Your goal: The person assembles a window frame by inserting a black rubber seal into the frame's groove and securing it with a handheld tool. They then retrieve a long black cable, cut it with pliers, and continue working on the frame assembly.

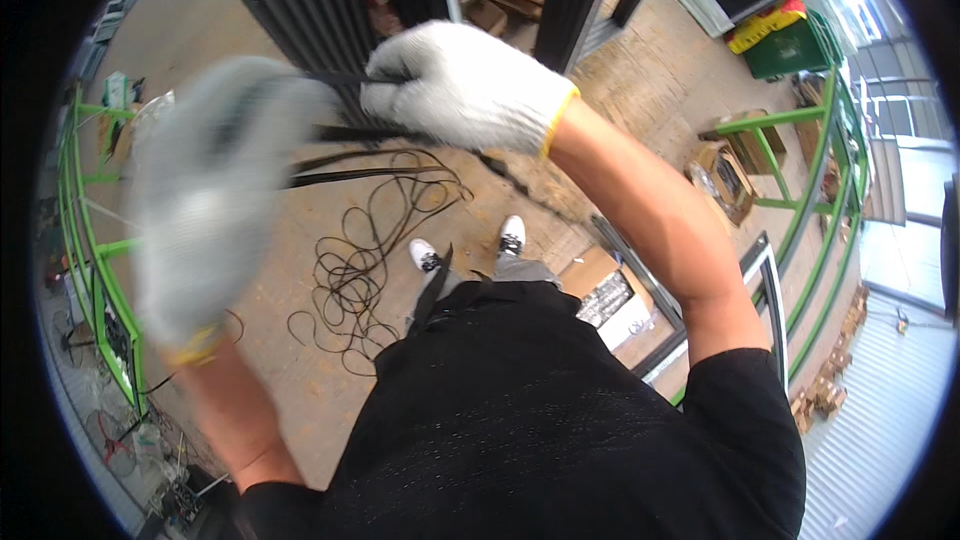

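1. While the right hand [455,85] curls its fingers and seems to pinch a black strip [360,134], the left hand [220,170] is a blur beside it, so I cannot tell if it is holding on or open.
2. The strip is up between the two hands, above the floor [270,240] and just in front of the dark bars [305,0].
3. Thin black loops [372,285] lie in a messy heap on the floor, near the shoes [512,233]. I cannot tell if they join the strip.
4. The step in hand looks like working the strip between both hands.
5. I think the next move calls for a tight right grip and no snags.
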Demonstrator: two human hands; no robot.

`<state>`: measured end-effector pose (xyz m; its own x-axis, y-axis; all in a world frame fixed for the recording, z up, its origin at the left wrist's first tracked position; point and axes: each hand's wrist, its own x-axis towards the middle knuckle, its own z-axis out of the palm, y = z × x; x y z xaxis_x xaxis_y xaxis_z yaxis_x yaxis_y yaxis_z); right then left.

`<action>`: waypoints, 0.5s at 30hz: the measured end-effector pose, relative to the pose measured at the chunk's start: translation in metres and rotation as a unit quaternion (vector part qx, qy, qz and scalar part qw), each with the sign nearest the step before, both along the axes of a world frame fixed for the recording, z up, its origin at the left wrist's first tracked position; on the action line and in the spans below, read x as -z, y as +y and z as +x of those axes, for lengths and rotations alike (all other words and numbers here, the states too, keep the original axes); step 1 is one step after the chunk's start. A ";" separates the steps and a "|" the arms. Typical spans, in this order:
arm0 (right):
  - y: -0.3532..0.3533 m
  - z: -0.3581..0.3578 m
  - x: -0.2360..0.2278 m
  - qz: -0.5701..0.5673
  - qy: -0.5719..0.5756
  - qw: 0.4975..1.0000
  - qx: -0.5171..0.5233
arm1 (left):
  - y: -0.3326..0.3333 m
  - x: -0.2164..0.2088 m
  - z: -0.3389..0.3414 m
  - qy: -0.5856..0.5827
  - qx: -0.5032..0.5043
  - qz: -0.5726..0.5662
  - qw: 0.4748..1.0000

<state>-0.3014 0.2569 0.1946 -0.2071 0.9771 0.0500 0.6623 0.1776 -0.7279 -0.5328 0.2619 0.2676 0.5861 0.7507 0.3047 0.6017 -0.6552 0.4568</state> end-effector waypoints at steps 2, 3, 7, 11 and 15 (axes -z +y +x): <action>0.003 0.024 0.004 0.033 -0.021 0.999 0.019 | -0.004 -0.004 -0.032 -0.008 -0.052 -0.030 0.998; 0.005 0.041 0.005 -0.010 -0.061 0.997 0.048 | -0.010 0.000 -0.052 -0.009 -0.083 -0.054 0.995; 0.006 0.121 0.016 -0.020 -0.156 0.982 0.108 | -0.035 0.031 -0.140 0.000 -0.217 -0.093 0.972; -0.013 0.190 0.030 -0.064 -0.140 0.973 0.169 | -0.061 0.077 -0.242 0.008 -0.339 -0.131 0.932; -0.041 0.252 0.056 -0.093 -0.138 0.962 0.216 | -0.087 0.112 -0.374 0.025 -0.448 -0.148 0.881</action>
<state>-0.0495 0.2159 0.1387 0.2396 0.9617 -0.1331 0.8178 -0.2738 -0.5062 -0.9072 0.1747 0.1561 -0.2749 0.9614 0.0085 0.8412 0.2362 0.4864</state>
